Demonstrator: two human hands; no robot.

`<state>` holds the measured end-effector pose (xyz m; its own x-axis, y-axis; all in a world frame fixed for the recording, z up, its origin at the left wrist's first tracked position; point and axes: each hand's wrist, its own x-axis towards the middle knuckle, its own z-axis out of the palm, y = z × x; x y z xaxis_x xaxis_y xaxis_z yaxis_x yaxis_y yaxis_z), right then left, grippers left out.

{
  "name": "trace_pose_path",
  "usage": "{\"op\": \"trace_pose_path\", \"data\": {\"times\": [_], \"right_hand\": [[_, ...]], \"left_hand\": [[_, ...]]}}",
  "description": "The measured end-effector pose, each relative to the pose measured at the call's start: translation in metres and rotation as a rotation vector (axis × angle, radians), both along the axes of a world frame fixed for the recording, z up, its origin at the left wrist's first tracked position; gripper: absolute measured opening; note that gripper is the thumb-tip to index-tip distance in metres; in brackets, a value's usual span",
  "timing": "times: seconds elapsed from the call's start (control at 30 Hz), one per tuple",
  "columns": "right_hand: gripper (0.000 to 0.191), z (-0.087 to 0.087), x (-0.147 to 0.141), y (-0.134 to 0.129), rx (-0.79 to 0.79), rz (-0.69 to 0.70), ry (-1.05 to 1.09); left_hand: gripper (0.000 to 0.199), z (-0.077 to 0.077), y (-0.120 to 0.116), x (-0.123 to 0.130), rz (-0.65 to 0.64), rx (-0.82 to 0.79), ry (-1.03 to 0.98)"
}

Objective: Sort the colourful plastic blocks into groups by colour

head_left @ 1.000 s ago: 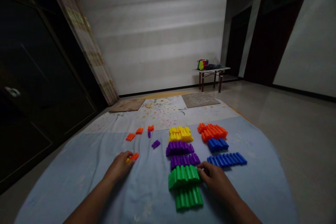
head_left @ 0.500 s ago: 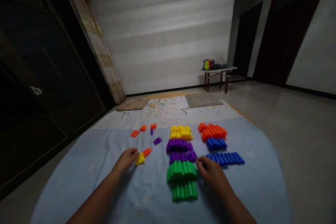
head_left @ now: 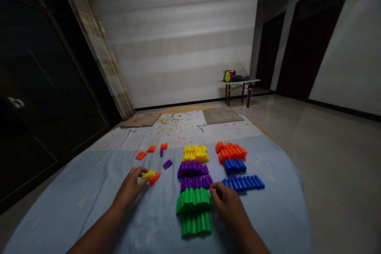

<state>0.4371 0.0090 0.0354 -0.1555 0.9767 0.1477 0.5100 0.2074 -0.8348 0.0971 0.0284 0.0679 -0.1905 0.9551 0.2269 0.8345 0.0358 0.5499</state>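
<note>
My left hand (head_left: 131, 186) is closed at the fingertips on a yellow plastic building piece (head_left: 148, 174) with ridged, finger-like tubes. An orange piece (head_left: 154, 178) lies against the yellow one, at its right; whether they are joined I cannot tell. My right hand (head_left: 228, 200) rests beside the stacked rows, its fingers loosely curled and thumb apart, with nothing seen between them. Its fingertips are close to the right end of a purple row (head_left: 195, 183) and a green stack (head_left: 194, 200); contact is unclear. A loose purple piece (head_left: 167, 164) lies beyond my left hand.
Yellow pieces (head_left: 195, 153), orange pieces (head_left: 232, 151) and blue rows (head_left: 244, 183) are grouped on the blue cloth (head_left: 104, 206). Several loose orange pieces (head_left: 141, 155) lie at the far left. Two brown mats (head_left: 222, 115) sit at the table's far end. A small table (head_left: 239, 81) stands by the wall.
The camera view has turned slightly to the right. My left hand has taken hold of the yellow piece, which has turned and now lies beyond the orange one. My right hand stays beside the rows.
</note>
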Motion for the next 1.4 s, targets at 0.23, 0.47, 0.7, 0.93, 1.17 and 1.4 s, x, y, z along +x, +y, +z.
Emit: {"op": "trace_pose_path", "data": {"times": [0.23, 0.47, 0.7, 0.93, 1.17, 1.4], "right_hand": [[0.02, -0.003, -0.006, -0.002, -0.019, 0.017, -0.005], [0.02, -0.009, -0.001, 0.002, -0.013, -0.013, -0.003], [0.021, -0.013, 0.004, 0.008, 0.006, -0.059, -0.021], [0.022, -0.007, 0.002, 0.002, 0.026, -0.056, -0.021], [0.023, 0.0, -0.002, 0.001, 0.038, -0.023, 0.0], [0.026, -0.003, 0.001, 0.002, 0.04, -0.023, -0.011]], "left_hand": [[0.036, -0.024, -0.017, -0.003, -0.165, -0.138, -0.047], [0.056, -0.02, -0.02, 0.011, 0.189, -0.252, 0.053], [0.037, -0.039, -0.021, 0.01, 0.119, -0.317, 0.104], [0.047, -0.045, -0.016, -0.028, -0.011, -0.249, -0.137], [0.053, 0.025, 0.023, 0.017, -0.138, -0.083, -0.138], [0.054, 0.032, 0.083, 0.065, -0.237, -0.054, -0.12]]}}
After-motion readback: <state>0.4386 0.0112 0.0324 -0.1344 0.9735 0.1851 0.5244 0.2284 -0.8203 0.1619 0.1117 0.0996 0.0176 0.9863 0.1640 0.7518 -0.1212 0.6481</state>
